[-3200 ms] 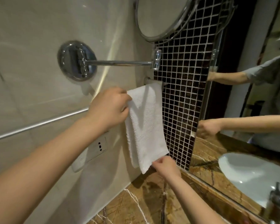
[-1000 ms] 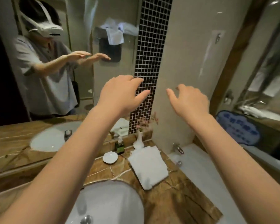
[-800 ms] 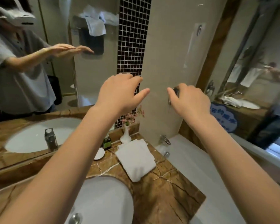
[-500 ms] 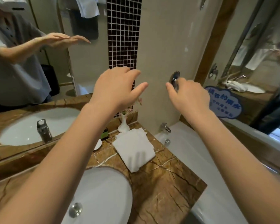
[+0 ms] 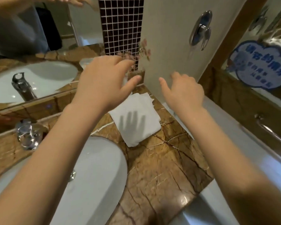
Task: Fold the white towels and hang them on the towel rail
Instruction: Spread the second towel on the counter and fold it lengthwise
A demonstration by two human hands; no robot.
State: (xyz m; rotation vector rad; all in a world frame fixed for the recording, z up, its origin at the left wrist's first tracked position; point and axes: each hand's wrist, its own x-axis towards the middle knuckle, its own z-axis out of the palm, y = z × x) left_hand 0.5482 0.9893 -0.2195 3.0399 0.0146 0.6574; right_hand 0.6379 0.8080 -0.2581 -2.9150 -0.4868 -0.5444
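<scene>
A folded white towel (image 5: pixel 137 117) lies flat on the brown marble counter (image 5: pixel 161 168), to the right of the basin and against the back wall. My left hand (image 5: pixel 104 82) hovers above the towel's far left corner with fingers spread and relaxed, holding nothing. My right hand (image 5: pixel 183 91) hovers above the towel's far right side, fingers loosely bent, also holding nothing. A hand's shadow falls on the middle of the towel. No towel rail is in view.
A white basin (image 5: pixel 91 179) sits at the lower left with a tap (image 5: pixel 28 135) behind it. Behind the counter is a mirror (image 5: pixel 31 46). Pink flowers (image 5: pixel 143 49) stand in the corner. The bathtub rim (image 5: pixel 243 143) runs along the right.
I turned away from the towel hung on the rail toward the counter. Over the last second both hands have come down toward the folded towel, and the view has tilted downward.
</scene>
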